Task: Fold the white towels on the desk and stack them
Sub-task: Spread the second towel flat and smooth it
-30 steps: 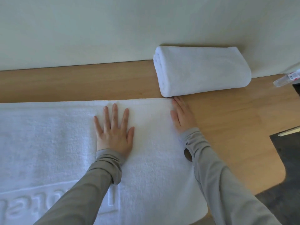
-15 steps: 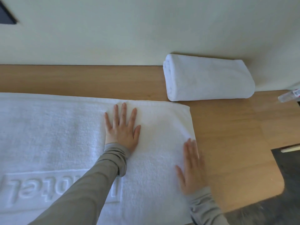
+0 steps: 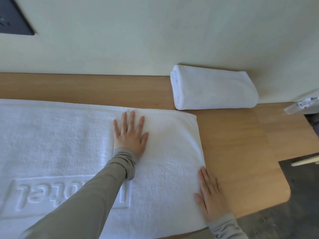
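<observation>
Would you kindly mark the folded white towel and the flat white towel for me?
Folded white towel [image 3: 215, 88]: head view, top face.
Flat white towel [image 3: 60, 135]: head view, bare upper-left area.

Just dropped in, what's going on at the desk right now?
A person works on a white towel spread flat on the desk. The left hand presses flat on it; the right hand lies flat along its right edge. One folded towel sits by the wall.

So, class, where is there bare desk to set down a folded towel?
Bare desk right of the spread towel, between the folded towel and the right hand; a strip along the wall. Crowded: around the left hand.
</observation>
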